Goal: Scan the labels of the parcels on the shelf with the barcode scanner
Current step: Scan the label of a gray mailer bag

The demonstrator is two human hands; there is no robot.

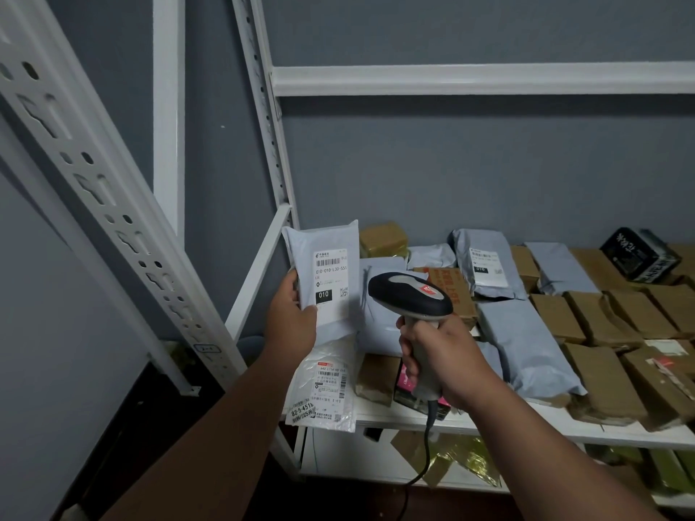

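White shelf (pixel 413 417); upright parcel (pixel 323 272) in left hand (pixel 291 314), scanner (pixel 411 298) nose toward it.

I'm looking into a parcel storeroom or small courier depot; white slotted-steel shelving (pixel 483 80) stands against a plain grey wall (pixel 470 163); the shelf holds rows of brown taped boxes (pixel 598 377) and grey mailer bags (pixel 526 344) with printed shipping labels (pixel 489 267); a corded barcode scanner (pixel 411 295) fits that too.
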